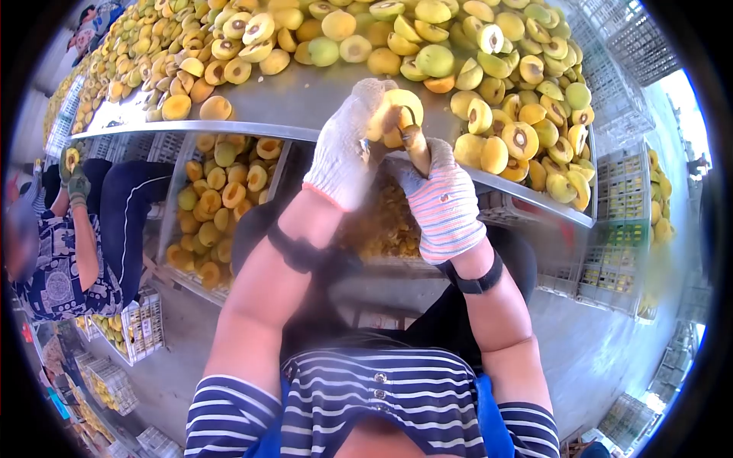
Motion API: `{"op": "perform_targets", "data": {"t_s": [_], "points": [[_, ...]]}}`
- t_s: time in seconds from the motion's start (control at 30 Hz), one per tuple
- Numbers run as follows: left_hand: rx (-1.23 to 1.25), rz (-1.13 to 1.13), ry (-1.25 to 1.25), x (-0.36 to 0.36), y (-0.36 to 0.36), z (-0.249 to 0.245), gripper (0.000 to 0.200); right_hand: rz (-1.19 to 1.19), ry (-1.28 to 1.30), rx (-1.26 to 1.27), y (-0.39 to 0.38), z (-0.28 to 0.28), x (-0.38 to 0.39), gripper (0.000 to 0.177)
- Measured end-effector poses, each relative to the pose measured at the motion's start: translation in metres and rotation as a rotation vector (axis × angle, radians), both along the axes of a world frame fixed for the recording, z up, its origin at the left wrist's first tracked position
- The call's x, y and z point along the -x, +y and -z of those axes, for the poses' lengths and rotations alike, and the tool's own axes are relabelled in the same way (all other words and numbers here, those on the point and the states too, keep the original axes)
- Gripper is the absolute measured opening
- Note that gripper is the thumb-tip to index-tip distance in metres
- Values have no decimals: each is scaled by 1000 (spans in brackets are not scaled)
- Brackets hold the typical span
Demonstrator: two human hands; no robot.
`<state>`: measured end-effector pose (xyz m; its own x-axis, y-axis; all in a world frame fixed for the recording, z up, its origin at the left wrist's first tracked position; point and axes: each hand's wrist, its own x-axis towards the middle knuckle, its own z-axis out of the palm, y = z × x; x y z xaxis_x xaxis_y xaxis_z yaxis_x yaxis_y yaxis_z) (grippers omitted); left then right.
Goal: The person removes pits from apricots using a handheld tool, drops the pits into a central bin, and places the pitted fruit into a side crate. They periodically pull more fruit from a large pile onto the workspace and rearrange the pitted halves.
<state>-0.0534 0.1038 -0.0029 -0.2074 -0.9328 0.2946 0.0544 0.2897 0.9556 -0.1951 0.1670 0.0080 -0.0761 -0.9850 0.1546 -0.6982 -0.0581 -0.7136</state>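
My left hand (345, 145), in a white knit glove, is closed around a yellow halved fruit (402, 101) above the near edge of the metal table (282, 95). My right hand (443, 200), in a striped glove, grips a short tool with a brownish handle (415, 147). The tool's upper end touches the fruit, and its tip is partly hidden there. Halved yellow-green fruits, some showing pits, are heaped (527, 99) on the table beyond and beside both hands.
A crate of halved fruit (221, 198) stands below the table edge at left. Beneath my hands is a container of small scraps (385, 229). A co-worker (69, 259) sits at far left, holding fruit. Stacked plastic crates (618, 221) stand at right.
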Motion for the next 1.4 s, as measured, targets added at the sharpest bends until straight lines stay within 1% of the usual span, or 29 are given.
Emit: {"op": "perform_targets", "data": {"t_s": [0.07,0.1,0.13,0.17,0.2,0.23,0.27,0.33,0.37,0.4,0.43,0.5,0.57,0.67,0.73,0.8,0.87,0.93,0.97,1.0,1.03,1.07,1.13,1.17,1.2,1.23,1.3,1.33,1.4], "points": [[290,-91,-345,-4,3,-1,39,-2,3,-96,-1,1,0,34],[287,-94,-347,-4,5,-2,39,-132,246,77,-1,11,3,33],[142,-86,-158,-4,8,-4,39,-264,487,254,-1,20,3,32],[0,-78,34,-3,10,-6,39,-270,486,256,0,29,1,32],[2,-84,33,-3,13,-12,39,-311,227,256,1,38,-3,31],[-243,-103,218,-3,17,-21,38,-348,-33,250,2,41,-7,30],[-487,-121,405,-4,20,-25,37,-355,-36,250,4,37,-13,30],[-432,-148,415,-9,21,-11,36,-235,-486,-364,8,19,-25,24],[-188,-178,209,-11,18,-6,36,-219,-726,-535,11,13,-26,19],[55,-203,2,-12,18,-3,36,-220,-725,-538,14,14,-27,19],[-339,-79,412,-12,20,-2,34,-277,-798,-509,18,15,-28,20],[-338,-89,372,-10,19,-6,35,-333,-870,-477,17,7,-24,22],[-343,-99,329,-10,19,-11,35,-314,-938,-850,16,-17,-12,20],[-472,76,337,-13,18,-17,38,-367,-1129,-878,19,-13,-8,23],[-540,240,444,-14,15,-11,43,-381,-1158,-907,19,-11,-1,24],[-614,276,538,-18,15,-19,45,-407,-1177,-929,18,-14,3,26],[-700,310,637,-22,18,-21,47,-523,-1045,-929,23,-16,5,34],[-807,286,774,-27,17,-22,46,-491,-962,-942,24,-19,11,39],[-831,117,753,-25,24,-36,46,-502,-976,-946,23,-22,17,40],[-821,117,752,-33,21,-34,46,-512,-991,-950,23,-25,22,40],[-719,120,703,-46,17,-26,46,-463,-804,-928,20,-29,24,36],[-620,131,656,-58,15,-24,47,-381,-207,-848,13,-30,17,35],[-583,-13,581,-87,17,-32,50,-402,644,-469,4,26,29,34],[-541,-19,535,-108,25,-40,42,-408,619,-490,7,13,27,34],[-433,-198,312,-122,40,-53,44,-424,600,-518,9,0,23,35],[-308,-219,189,-144,54,-55,45,-432,697,-490,7,0,23,35],[148,-324,-660,-208,66,-40,52,-506,751,-460,11,-33,15,36],[-404,-549,-205,-203,81,-50,56,-546,794,-405,17,-51,8,36],[-449,-701,-575,-247,100,-20,60,-569,794,-254,31,-95,-11,32]]}}
